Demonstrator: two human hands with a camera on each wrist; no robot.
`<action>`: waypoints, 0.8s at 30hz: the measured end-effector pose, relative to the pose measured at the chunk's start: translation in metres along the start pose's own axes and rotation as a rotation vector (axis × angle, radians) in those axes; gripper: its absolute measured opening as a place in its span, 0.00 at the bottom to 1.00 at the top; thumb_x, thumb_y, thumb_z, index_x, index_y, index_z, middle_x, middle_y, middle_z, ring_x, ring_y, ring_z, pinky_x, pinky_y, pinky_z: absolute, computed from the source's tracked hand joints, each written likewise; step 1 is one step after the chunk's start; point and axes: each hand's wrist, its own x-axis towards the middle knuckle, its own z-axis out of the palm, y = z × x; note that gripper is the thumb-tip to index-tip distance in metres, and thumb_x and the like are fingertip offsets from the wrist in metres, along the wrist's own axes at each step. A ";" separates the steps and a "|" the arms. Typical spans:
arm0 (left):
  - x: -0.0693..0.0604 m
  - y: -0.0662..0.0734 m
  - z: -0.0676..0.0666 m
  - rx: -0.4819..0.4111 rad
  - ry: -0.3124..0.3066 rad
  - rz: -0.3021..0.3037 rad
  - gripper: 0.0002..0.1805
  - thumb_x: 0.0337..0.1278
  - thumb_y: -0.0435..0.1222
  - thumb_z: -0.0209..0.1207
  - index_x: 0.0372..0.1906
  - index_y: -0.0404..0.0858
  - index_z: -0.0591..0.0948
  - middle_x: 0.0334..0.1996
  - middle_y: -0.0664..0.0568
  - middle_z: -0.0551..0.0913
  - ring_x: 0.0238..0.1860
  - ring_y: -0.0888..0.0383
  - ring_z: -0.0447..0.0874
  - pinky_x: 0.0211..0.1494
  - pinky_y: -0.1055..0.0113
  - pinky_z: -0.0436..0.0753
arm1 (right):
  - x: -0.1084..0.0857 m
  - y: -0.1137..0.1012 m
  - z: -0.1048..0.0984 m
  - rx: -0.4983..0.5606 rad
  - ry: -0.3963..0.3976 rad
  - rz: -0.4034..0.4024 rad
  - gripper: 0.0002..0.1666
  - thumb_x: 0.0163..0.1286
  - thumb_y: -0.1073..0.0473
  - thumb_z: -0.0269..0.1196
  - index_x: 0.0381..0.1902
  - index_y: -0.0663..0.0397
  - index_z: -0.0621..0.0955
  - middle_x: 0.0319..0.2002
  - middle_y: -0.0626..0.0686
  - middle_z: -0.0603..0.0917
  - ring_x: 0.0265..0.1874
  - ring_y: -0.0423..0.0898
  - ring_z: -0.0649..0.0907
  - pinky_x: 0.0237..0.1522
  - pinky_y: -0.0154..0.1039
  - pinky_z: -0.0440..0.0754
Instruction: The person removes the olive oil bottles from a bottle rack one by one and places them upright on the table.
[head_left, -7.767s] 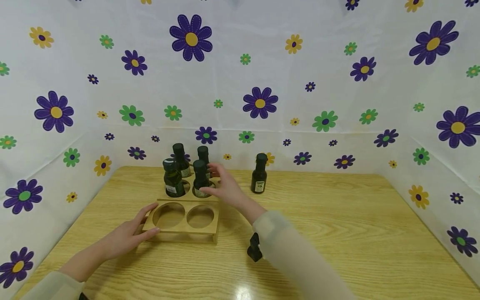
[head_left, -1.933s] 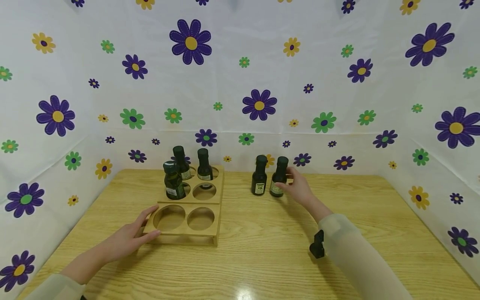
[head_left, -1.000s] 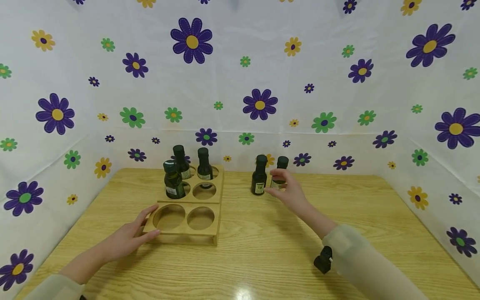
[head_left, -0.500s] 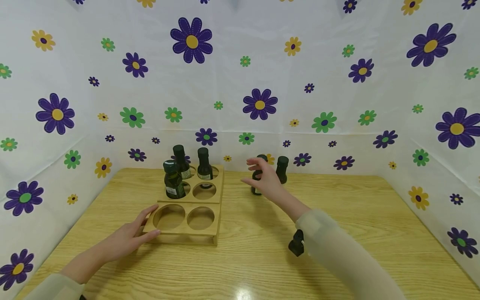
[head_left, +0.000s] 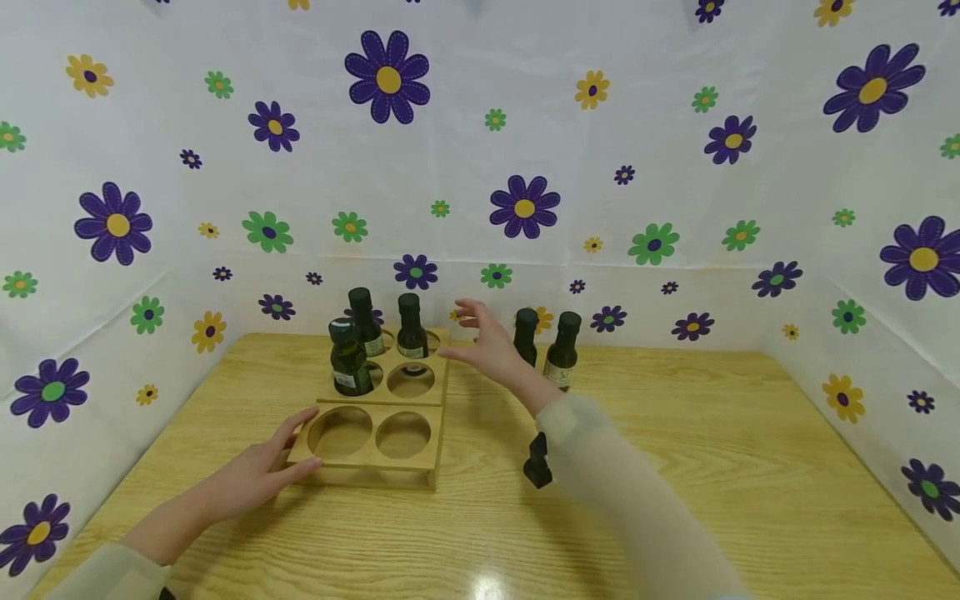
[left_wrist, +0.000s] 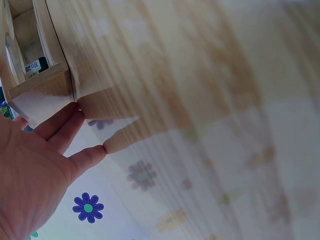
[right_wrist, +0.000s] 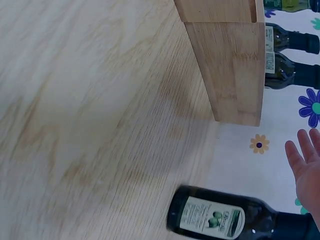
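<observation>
One six-hole wooden rack (head_left: 375, 455) stood on the desk (head_left: 750, 467) with three dark bottles (head_left: 348, 358) in its back tier; two more dark bottles (head_left: 561, 354) stood to its right. The left hand (head_left: 247, 479) rested against the rack's left front, grip wide; the right hand (head_left: 491, 348) hovered between both groups, grip wide.

Head view high, wrist views near rack (head_left: 375, 457)
</observation>
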 end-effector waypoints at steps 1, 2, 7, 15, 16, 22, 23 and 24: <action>0.000 0.000 0.000 0.000 0.001 -0.003 0.42 0.69 0.54 0.52 0.77 0.49 0.45 0.62 0.21 0.65 0.63 0.28 0.64 0.55 0.35 0.69 | 0.002 -0.001 0.002 0.005 0.003 0.007 0.49 0.59 0.57 0.73 0.73 0.55 0.60 0.66 0.60 0.69 0.63 0.53 0.71 0.61 0.54 0.69; 0.000 0.000 0.000 0.000 0.000 -0.004 0.42 0.69 0.54 0.52 0.77 0.49 0.45 0.62 0.21 0.65 0.63 0.28 0.64 0.55 0.34 0.69 | 0.004 -0.001 0.004 0.005 0.004 0.012 0.50 0.59 0.56 0.74 0.73 0.55 0.59 0.66 0.59 0.69 0.63 0.53 0.71 0.61 0.54 0.69; -0.001 -0.003 0.000 -0.001 0.003 -0.006 0.42 0.69 0.55 0.52 0.77 0.49 0.45 0.62 0.21 0.65 0.64 0.28 0.64 0.56 0.34 0.68 | 0.013 -0.003 0.015 -0.009 0.003 0.046 0.54 0.57 0.54 0.74 0.74 0.51 0.57 0.67 0.58 0.68 0.64 0.53 0.71 0.61 0.51 0.70; 0.000 -0.004 -0.001 0.001 -0.006 -0.006 0.42 0.69 0.56 0.51 0.78 0.50 0.44 0.61 0.22 0.68 0.64 0.29 0.64 0.55 0.35 0.69 | 0.019 0.000 0.024 0.003 -0.011 0.092 0.58 0.57 0.51 0.74 0.76 0.47 0.53 0.70 0.55 0.64 0.66 0.51 0.67 0.62 0.49 0.69; 0.000 -0.004 -0.001 0.002 -0.007 -0.009 0.42 0.69 0.56 0.51 0.78 0.51 0.44 0.60 0.22 0.68 0.64 0.29 0.64 0.55 0.35 0.69 | 0.019 0.000 0.025 0.003 -0.014 0.095 0.58 0.57 0.51 0.75 0.76 0.47 0.53 0.71 0.55 0.63 0.67 0.52 0.67 0.62 0.49 0.69; 0.002 -0.005 0.000 0.004 -0.004 -0.017 0.42 0.69 0.56 0.51 0.77 0.51 0.45 0.60 0.22 0.68 0.64 0.30 0.65 0.55 0.35 0.69 | 0.022 -0.001 0.030 -0.018 -0.039 0.092 0.61 0.56 0.50 0.75 0.77 0.48 0.50 0.73 0.56 0.60 0.70 0.52 0.63 0.65 0.50 0.64; 0.002 -0.005 0.000 0.003 -0.003 -0.015 0.42 0.69 0.56 0.51 0.77 0.51 0.45 0.60 0.22 0.68 0.64 0.30 0.65 0.55 0.35 0.69 | 0.023 -0.001 0.032 -0.017 -0.043 0.091 0.61 0.56 0.50 0.75 0.77 0.48 0.50 0.73 0.56 0.59 0.70 0.53 0.62 0.66 0.50 0.64; 0.002 -0.005 0.000 0.003 -0.002 -0.012 0.42 0.69 0.56 0.51 0.77 0.51 0.45 0.60 0.22 0.68 0.64 0.30 0.65 0.55 0.35 0.69 | 0.023 -0.002 0.033 -0.015 -0.047 0.092 0.61 0.56 0.49 0.75 0.77 0.48 0.50 0.74 0.56 0.58 0.71 0.53 0.62 0.66 0.50 0.63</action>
